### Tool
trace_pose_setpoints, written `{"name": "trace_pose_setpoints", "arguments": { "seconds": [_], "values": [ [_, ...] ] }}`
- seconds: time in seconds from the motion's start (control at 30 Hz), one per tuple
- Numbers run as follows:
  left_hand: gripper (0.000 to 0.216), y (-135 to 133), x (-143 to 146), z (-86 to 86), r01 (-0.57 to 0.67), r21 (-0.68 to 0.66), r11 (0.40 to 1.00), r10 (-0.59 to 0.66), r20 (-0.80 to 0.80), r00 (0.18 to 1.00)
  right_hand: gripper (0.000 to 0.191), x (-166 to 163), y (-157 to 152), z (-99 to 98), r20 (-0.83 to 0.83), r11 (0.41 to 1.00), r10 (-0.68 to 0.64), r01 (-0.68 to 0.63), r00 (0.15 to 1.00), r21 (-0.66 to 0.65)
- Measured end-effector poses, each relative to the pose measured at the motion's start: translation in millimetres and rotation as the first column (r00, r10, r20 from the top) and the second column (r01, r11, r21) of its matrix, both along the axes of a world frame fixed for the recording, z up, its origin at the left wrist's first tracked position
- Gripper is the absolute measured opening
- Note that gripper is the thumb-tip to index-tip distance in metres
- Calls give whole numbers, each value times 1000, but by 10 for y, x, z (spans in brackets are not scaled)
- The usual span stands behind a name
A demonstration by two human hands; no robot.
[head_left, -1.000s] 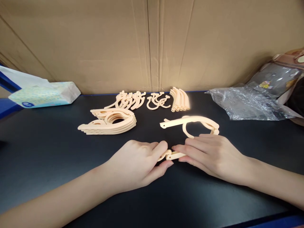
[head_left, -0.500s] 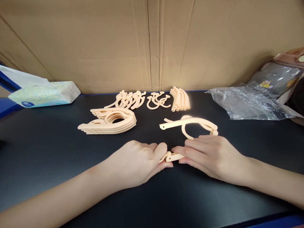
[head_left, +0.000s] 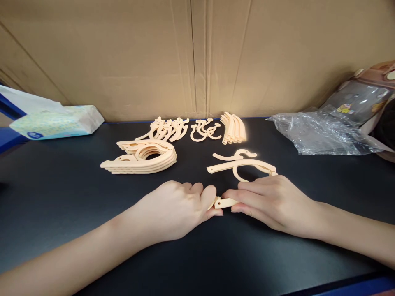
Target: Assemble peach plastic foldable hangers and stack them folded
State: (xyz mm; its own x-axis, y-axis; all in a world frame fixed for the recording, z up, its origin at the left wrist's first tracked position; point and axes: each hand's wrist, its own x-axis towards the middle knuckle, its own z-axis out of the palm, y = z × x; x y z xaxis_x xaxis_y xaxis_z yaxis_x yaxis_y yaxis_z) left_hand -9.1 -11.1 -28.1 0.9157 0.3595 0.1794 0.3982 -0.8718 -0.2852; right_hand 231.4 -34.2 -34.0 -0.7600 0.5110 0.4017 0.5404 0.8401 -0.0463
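Note:
My left hand [head_left: 182,209] is closed, with thumb and forefinger pinching a small beige plastic hanger piece [head_left: 217,201], mostly hidden by the fingers. It meets the holed end of a beige folding clothes hanger [head_left: 224,203] that my right hand [head_left: 277,207] grips. The hanger's other long arm [head_left: 243,164] sticks out behind the right fingers and points left. Part of a curved beige ring shows beneath that arm. Just behind it lies a thin curved hanger part [head_left: 226,156]. The join between the two hands is partly covered by fingertips.
On the black table [head_left: 92,222] sits a stack of folded hangers [head_left: 142,164] at left. Behind are small curved pieces [head_left: 166,129], hooks [head_left: 205,130] and a bundle of arms [head_left: 233,128]. A tissue pack [head_left: 61,123] stands left, a clear plastic bag [head_left: 321,133] right. Cardboard [head_left: 138,57] walls the back.
The hanger in my right hand has tipped lower and shifted slightly left, showing more of the curved part behind it. Both hands keep their grip and have barely moved.

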Motion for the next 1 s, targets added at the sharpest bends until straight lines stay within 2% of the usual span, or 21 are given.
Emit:
{"name": "trace_pose_setpoints", "arguments": {
  "seconds": [0.27,1.0],
  "values": [
    [42,8,11,28,49,92,995,-50,5,999,34,26,14,11,-11,984,32,-33,999,-175],
    [39,-13,22,52,89,183,979,-89,-9,996,31,67,34,21,-31,953,41,-48,999,-300]
  ]
}}
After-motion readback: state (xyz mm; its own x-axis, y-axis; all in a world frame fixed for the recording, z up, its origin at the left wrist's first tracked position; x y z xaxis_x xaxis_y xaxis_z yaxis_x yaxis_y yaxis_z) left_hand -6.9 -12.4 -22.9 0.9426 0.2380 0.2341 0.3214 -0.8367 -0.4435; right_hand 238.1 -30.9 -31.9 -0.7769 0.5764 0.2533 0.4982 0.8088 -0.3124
